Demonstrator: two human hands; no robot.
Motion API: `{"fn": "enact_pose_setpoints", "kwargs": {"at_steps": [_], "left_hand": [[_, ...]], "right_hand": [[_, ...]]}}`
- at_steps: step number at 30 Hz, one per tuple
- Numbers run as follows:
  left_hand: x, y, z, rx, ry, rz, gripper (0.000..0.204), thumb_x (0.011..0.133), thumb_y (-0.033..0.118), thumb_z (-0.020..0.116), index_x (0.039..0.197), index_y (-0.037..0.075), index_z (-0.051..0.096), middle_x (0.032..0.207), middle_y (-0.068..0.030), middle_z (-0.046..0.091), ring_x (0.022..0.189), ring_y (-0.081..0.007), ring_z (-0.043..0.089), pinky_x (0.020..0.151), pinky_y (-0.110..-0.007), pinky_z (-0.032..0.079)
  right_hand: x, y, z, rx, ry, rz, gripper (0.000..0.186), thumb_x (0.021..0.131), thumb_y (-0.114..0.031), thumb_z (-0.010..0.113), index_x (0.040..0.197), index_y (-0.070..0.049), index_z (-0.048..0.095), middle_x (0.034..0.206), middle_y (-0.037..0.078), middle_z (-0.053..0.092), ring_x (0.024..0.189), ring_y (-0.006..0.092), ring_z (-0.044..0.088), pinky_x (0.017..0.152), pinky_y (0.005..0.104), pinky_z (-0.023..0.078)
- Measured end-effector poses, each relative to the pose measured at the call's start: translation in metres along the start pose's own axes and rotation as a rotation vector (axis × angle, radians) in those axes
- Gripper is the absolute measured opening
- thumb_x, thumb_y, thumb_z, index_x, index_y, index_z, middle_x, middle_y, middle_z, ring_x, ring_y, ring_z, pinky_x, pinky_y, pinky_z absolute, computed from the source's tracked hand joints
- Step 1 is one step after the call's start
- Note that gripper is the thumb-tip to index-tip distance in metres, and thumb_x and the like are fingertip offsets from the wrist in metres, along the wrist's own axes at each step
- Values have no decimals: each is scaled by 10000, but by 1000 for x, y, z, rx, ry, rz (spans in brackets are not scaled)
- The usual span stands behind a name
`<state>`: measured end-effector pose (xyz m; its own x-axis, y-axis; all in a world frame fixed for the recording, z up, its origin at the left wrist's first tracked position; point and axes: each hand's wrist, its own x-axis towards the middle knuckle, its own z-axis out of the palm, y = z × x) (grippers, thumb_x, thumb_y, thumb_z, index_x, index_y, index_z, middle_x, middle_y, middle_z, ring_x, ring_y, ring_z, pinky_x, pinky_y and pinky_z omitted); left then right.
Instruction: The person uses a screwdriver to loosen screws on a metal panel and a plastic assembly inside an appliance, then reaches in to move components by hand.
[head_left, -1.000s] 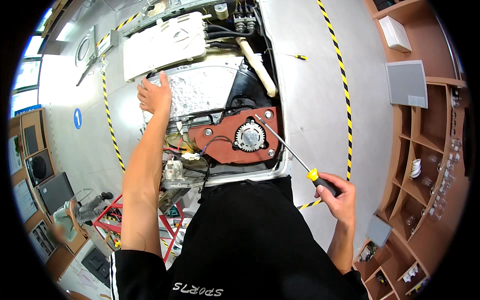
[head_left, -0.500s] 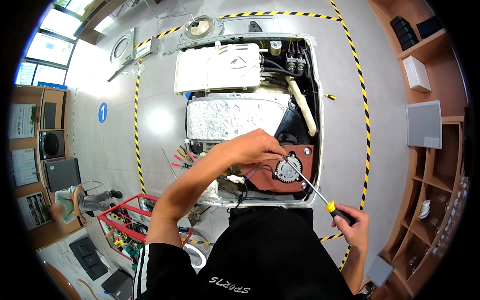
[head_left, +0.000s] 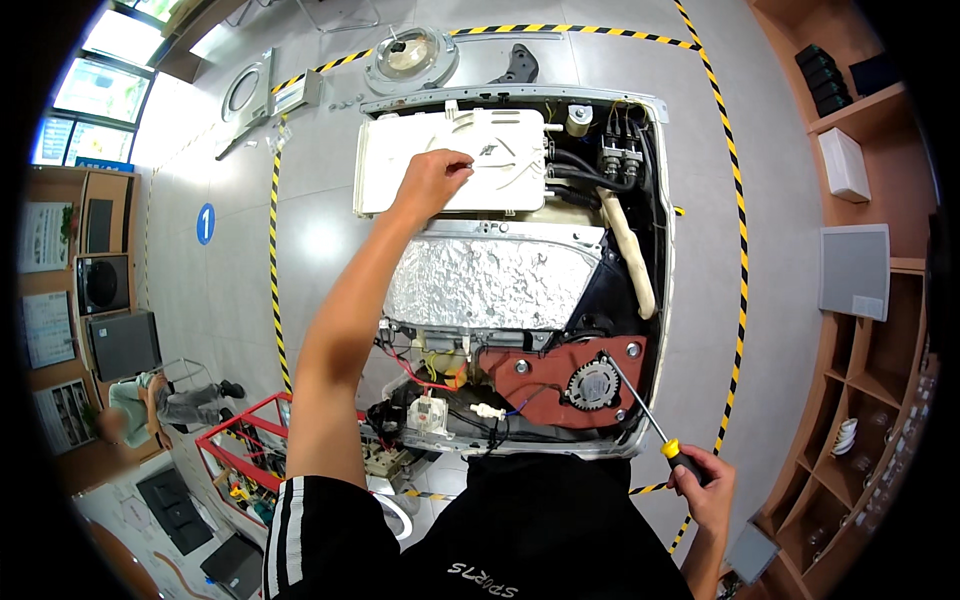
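An opened washing machine [head_left: 664,300] lies in front of me. My left hand [head_left: 437,183] is over its white plastic housing [head_left: 390,165], fingertips pinched together; whatever may be between them is too small to make out. In my right hand [head_left: 710,487], at the near right corner, is a screwdriver [head_left: 681,457] with a yellow and black handle. Its long shaft slants up to the left, the tip at the upper edge of a round, finned motor [head_left: 592,383]. The motor sits on a reddish-brown cover [head_left: 530,385], beside a foil-covered silver panel [head_left: 485,280].
Loose wires [head_left: 425,380] and a white connector [head_left: 487,411] lie near the front edge. A red-framed cart [head_left: 240,455] with tools stands at left. On the floor beyond are a round door [head_left: 410,60] and a black part [head_left: 520,65]. Shelves [head_left: 850,400] line the right side.
My left hand has left the motor and moved away from me, up to the white housing. The right hand still holds the screwdriver toward the motor. The view has shifted slightly.
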<state>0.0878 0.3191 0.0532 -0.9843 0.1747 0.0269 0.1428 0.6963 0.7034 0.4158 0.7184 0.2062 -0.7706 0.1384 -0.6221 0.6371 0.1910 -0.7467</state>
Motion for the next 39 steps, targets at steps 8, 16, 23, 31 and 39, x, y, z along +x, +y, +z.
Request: {"fn": "enact_pose_setpoints", "kwargs": {"at_steps": [8, 16, 23, 31, 39], "left_hand": [[19, -16, 7, 165, 88, 51, 222, 746, 55, 641, 963, 24, 679, 821, -137, 633, 723, -255, 620, 669, -320, 492], [12, -5, 9, -431, 64, -301, 262, 797, 85, 648, 1028, -36, 632, 759, -42, 636, 635, -77, 573, 577, -213, 484], [13, 6, 1, -706, 1, -511, 319, 812, 73, 643, 1077, -90, 572, 837, -114, 647, 662, -108, 598, 599, -216, 511], [15, -2, 6, -834, 6, -539, 313, 823, 79, 638, 1068, -101, 566, 867, -139, 650, 672, -128, 607, 614, -228, 522], [25, -3, 16, 7, 136, -76, 190, 774, 93, 660, 934, -9, 662, 776, -122, 647, 658, -180, 614, 619, -296, 488]], "right_hand": [[12, 8, 4, 17, -3, 63, 277, 796, -31, 617, 1060, 49, 586, 706, 76, 608, 567, 110, 573, 485, 208, 429], [20, 3, 6, 16, -22, 52, 273, 803, -29, 605, 1063, 49, 585, 714, 76, 613, 571, 107, 573, 489, 207, 431], [21, 5, 5, 17, -44, 54, 274, 806, -37, 607, 1067, 44, 586, 710, 74, 613, 571, 105, 572, 489, 204, 427], [20, 4, 7, 1, -49, 60, 279, 805, -41, 607, 1069, 47, 586, 699, 71, 609, 567, 101, 568, 489, 204, 423], [20, 8, 5, -8, -49, 58, 281, 805, -37, 605, 1071, 50, 584, 697, 72, 608, 571, 101, 569, 492, 204, 425]]}}
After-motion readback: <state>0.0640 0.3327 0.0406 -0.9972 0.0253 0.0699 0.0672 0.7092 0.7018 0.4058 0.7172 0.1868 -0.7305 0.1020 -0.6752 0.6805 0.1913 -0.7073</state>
